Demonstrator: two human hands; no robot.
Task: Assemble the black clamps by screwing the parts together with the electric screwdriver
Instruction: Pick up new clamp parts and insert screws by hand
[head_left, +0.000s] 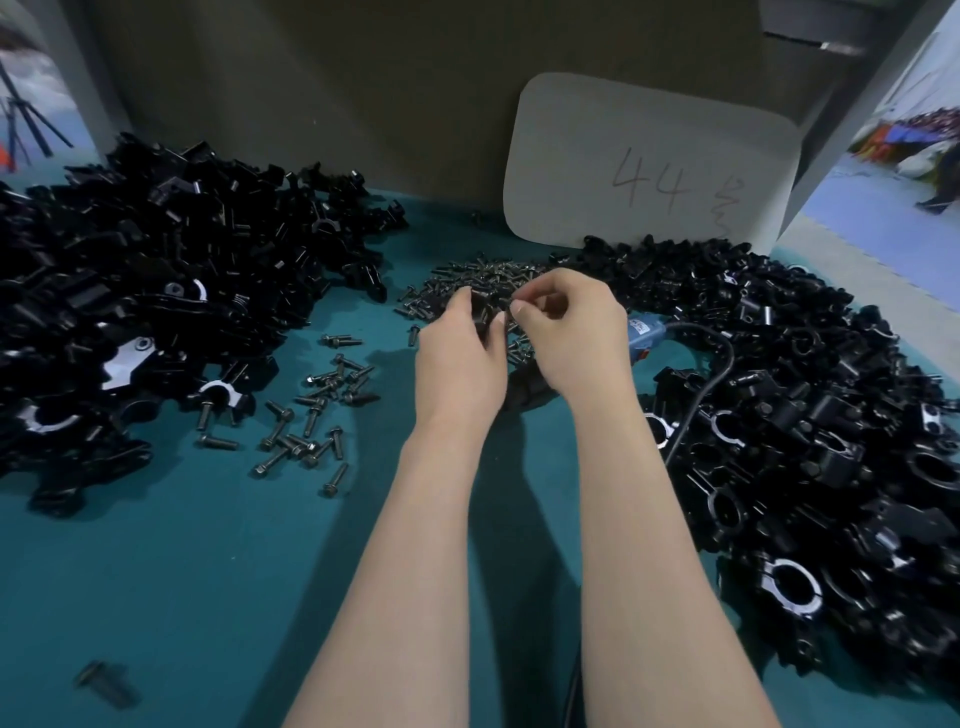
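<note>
- Teal work surface (208, 545) carries all parts; a grey card (649, 166) marked "44" leans against the back wall.
- Right hand (571, 338): thumb and forefinger tips are pressed together on a small dark item, judged to be a screw (513, 307); it is too small to confirm.
- Left hand (457, 364): fingers are curled around a black clamp part (482, 306), held just above the screw pile (483, 278), with the right fingertips touching it.
- Step in hand, as judged: seating the screw in the clamp part by hand before driving.
- Electric screwdriver (641, 330): blue body, lying on the surface just beside the right hand, not held; its cable (711, 384) runs toward the near edge.
- Loose screws (322, 415) lie scattered to the left of the wrists.
- Left pile (156, 270): separate black parts, glossy, some with bright half-round bores; judged as stock remaining.
- Right pile (805, 415): black clamps with closed round bores, judged as finished units.
- Progress: both piles are large, so the work appears to be mid-batch.
</note>
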